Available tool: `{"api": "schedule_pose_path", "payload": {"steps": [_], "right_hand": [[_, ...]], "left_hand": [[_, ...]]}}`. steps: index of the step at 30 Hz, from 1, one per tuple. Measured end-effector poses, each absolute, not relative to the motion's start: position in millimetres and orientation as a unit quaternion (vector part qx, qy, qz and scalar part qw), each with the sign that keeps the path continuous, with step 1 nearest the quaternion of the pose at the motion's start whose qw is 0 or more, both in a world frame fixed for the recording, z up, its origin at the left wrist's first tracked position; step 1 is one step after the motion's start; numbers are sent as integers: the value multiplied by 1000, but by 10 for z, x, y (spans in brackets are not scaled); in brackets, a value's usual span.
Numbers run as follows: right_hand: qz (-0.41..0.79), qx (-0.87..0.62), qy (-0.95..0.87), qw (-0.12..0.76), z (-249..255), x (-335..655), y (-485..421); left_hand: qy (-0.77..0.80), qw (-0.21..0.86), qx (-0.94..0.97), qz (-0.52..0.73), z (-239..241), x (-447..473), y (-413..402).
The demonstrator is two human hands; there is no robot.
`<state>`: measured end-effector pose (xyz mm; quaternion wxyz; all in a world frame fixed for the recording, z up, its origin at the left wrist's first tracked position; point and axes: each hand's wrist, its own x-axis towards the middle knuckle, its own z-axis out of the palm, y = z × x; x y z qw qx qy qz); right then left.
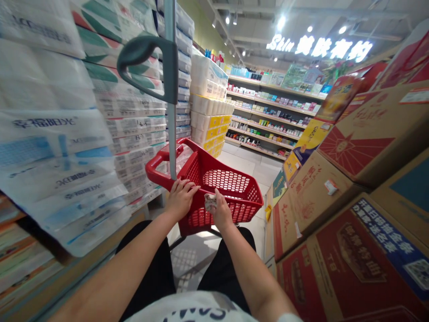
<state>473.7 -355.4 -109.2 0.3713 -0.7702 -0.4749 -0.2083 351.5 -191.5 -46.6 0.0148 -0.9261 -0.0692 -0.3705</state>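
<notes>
The left hand (181, 197) lies over the near rim of a red shopping basket (241, 212), its fingers stretched out and slightly apart, resting on the plastic. Just beyond those fingertips a metal pole (172, 134) rises upright, with a grey loop handle (170, 67) high above them. Close to the right of the left fingers, the right hand (221, 210) pinches a crumpled whitish wad (210, 203) with dark spots between thumb and fingers, against the basket's near side; its material is unclear. The perforated basket stretches ahead of both hands and off to their right. Well to the left of the fingers stand stacked paper packs (134, 112); to their right, piled cartons (315, 188); far ahead, stocked shelves (261, 112). Dark-trousered legs (147, 250) flank the space below the hands.
</notes>
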Motion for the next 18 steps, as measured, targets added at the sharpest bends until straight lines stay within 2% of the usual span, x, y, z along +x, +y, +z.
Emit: {"api": "schedule_pose_path", "payload": {"steps": [7, 18], "right_hand": [[-296, -773, -525, 196, -1267, 4733, -3680], [-265, -743, -593, 162, -1222, 4748, -3627]], "left_hand": [[-67, 28, -927, -367, -467, 3502, -1919], [-69, 17, -923, -379, -478, 3503, -1940]]}}
